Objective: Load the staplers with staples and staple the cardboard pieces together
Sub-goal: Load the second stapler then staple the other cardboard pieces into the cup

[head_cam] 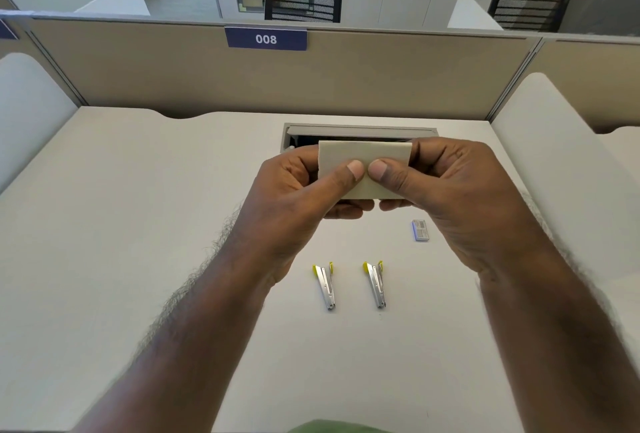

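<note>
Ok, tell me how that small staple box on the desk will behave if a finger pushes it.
The staple box lies flat on its broad face on the smooth desk, so it would probably slide rather than tip or roll. It looks small beside the right hand, so likely light and easily nudged. Being thin card, it may dent if squeezed hard.

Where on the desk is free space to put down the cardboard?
The desk is bare left of the two staplers, and between them and the staple box. Both hands hold the cardboard over the cable slot.
</note>
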`<state>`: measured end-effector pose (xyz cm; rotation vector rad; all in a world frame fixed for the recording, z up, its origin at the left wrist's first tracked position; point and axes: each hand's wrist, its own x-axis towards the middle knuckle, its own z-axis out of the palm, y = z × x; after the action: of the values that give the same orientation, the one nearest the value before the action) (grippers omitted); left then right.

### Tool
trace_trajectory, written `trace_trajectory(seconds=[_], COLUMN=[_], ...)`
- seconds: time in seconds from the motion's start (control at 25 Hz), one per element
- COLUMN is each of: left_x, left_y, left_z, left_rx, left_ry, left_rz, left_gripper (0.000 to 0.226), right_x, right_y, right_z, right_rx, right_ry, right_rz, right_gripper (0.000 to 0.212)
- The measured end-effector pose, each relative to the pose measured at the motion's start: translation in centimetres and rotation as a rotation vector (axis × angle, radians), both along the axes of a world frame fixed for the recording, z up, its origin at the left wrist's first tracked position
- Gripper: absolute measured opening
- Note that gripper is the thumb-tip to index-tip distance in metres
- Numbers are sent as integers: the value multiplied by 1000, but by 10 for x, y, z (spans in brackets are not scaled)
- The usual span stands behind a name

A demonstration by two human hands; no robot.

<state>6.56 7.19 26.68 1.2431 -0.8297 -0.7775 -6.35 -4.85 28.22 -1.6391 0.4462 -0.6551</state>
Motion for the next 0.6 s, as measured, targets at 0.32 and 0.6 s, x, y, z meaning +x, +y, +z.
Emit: trace_trajectory(seconds=[0.32, 0.6], left_x=[3, -16], left_y=[-7, -14], left_z=[-29, -81], left_rx=[75, 200], left_ry=[-33, 3], left_rz=[203, 168], left_gripper=[20, 24], right_x=[1, 3], right_y=[-2, 4], right_z=[-31, -93], right_rx=[149, -77], right_ry=[16, 203], right_rz=[-63, -280], right_gripper=[17, 26])
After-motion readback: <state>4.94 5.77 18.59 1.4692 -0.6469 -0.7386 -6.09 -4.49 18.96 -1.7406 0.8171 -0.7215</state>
